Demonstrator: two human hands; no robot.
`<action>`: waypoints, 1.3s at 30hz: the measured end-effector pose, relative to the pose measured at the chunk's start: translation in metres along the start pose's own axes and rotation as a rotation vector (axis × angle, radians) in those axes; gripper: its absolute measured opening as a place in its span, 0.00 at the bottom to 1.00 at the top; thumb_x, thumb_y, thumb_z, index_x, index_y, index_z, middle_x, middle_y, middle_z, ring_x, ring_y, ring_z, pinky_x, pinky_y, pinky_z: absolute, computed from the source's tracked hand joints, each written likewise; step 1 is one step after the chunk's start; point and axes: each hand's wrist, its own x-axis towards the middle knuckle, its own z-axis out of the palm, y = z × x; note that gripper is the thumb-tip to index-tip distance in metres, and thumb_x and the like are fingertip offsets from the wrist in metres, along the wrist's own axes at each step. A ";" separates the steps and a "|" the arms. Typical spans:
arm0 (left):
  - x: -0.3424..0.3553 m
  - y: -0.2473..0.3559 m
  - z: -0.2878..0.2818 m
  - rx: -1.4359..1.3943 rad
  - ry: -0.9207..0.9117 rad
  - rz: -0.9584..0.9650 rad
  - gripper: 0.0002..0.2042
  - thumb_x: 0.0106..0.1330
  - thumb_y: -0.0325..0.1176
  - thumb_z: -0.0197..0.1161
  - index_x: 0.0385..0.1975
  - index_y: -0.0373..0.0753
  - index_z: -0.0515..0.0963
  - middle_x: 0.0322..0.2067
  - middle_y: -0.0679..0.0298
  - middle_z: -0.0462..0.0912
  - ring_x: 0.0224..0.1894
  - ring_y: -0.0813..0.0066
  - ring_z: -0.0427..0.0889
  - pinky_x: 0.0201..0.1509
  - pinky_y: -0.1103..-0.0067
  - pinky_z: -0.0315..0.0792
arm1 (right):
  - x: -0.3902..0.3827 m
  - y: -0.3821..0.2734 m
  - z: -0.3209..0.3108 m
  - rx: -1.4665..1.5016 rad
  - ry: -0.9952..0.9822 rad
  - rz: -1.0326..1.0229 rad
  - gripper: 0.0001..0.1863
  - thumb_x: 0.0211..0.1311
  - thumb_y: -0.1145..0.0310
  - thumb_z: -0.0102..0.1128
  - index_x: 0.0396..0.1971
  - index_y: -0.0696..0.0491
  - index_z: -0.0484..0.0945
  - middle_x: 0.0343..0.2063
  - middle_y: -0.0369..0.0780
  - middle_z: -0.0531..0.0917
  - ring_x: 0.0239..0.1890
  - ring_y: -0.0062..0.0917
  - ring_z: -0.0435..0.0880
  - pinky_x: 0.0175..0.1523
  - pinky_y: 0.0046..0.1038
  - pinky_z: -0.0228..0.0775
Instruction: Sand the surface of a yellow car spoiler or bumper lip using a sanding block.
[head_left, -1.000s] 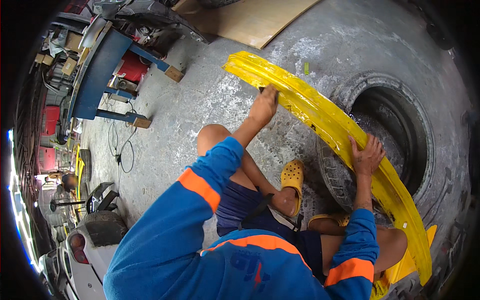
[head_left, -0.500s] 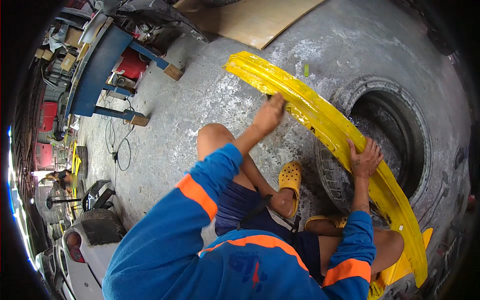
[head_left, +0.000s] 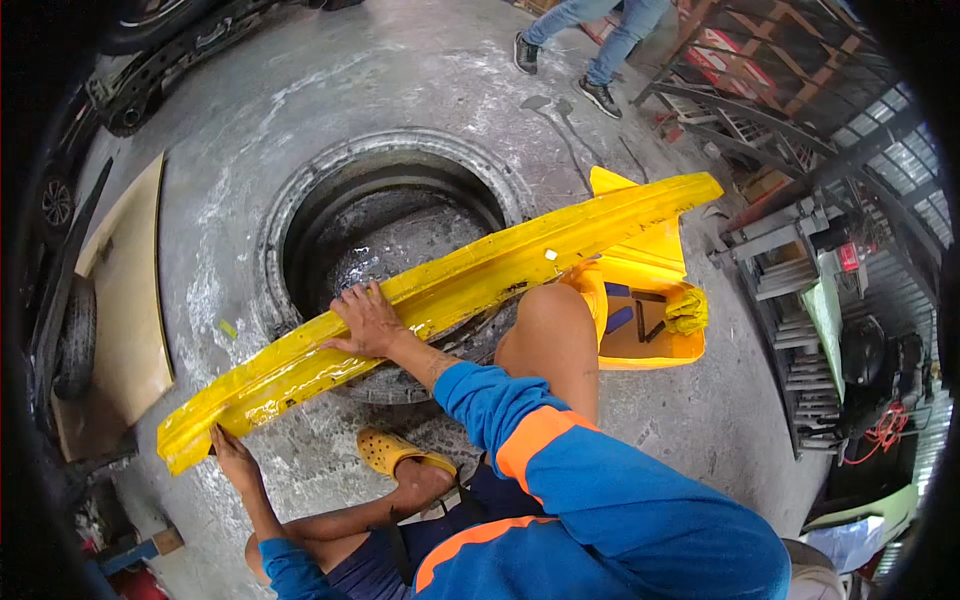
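A long, curved, wet yellow car bumper strip (head_left: 480, 285) lies slantwise across a big tyre (head_left: 285, 190) on the floor. My right hand (head_left: 368, 322) grips its middle, fingers over the upper ridge and thumb on the near face. Toward the strip's left end, my left hand (head_left: 236, 462) is closed against the lower edge. A small dark thing shows at its fingertips, too hidden to name. Right of my raised knee stands a cut-open yellow plastic container (head_left: 650, 362) with blue and dark items inside. A yellow rag (head_left: 687, 311) hangs over its rim.
A plywood sheet (head_left: 130, 310) lies on the floor at left, near a vehicle's wheel (head_left: 55, 196). A person in jeans (head_left: 600, 40) stands beyond the tyre. Metal racks with stacked parts (head_left: 800, 340) line the right side. My foot in a yellow clog (head_left: 390, 452) is near the tyre.
My view has swung to the right, bringing the container, racks and standing person into sight. My left hand is now nearer the strip's left end; the right hand still grips the strip.
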 end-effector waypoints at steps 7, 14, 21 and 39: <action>-0.002 0.005 -0.005 0.001 -0.012 0.002 0.21 0.82 0.30 0.50 0.67 0.23 0.70 0.69 0.37 0.71 0.73 0.43 0.68 0.80 0.65 0.59 | 0.002 -0.002 -0.004 0.037 0.006 0.006 0.41 0.60 0.26 0.59 0.46 0.54 0.80 0.47 0.49 0.80 0.56 0.45 0.75 0.66 0.54 0.58; 0.000 0.011 -0.010 0.008 -0.014 -0.025 0.21 0.82 0.31 0.50 0.67 0.23 0.70 0.69 0.38 0.71 0.73 0.44 0.69 0.80 0.65 0.61 | 0.003 -0.001 -0.002 0.033 0.061 -0.001 0.40 0.59 0.26 0.60 0.45 0.55 0.79 0.46 0.49 0.80 0.55 0.46 0.75 0.66 0.53 0.58; 0.001 -0.002 -0.007 0.022 0.006 -0.020 0.21 0.82 0.31 0.49 0.66 0.23 0.71 0.68 0.37 0.72 0.72 0.43 0.70 0.79 0.65 0.62 | 0.003 -0.001 0.002 0.034 0.033 -0.010 0.42 0.61 0.26 0.57 0.50 0.55 0.79 0.48 0.50 0.79 0.57 0.46 0.74 0.69 0.56 0.55; 0.001 -0.012 -0.001 -0.148 -0.058 -0.189 0.23 0.83 0.34 0.46 0.71 0.27 0.68 0.71 0.42 0.71 0.74 0.48 0.69 0.80 0.64 0.58 | 0.007 -0.006 -0.014 0.118 0.008 0.000 0.38 0.56 0.30 0.66 0.47 0.52 0.86 0.46 0.47 0.85 0.53 0.45 0.80 0.64 0.56 0.60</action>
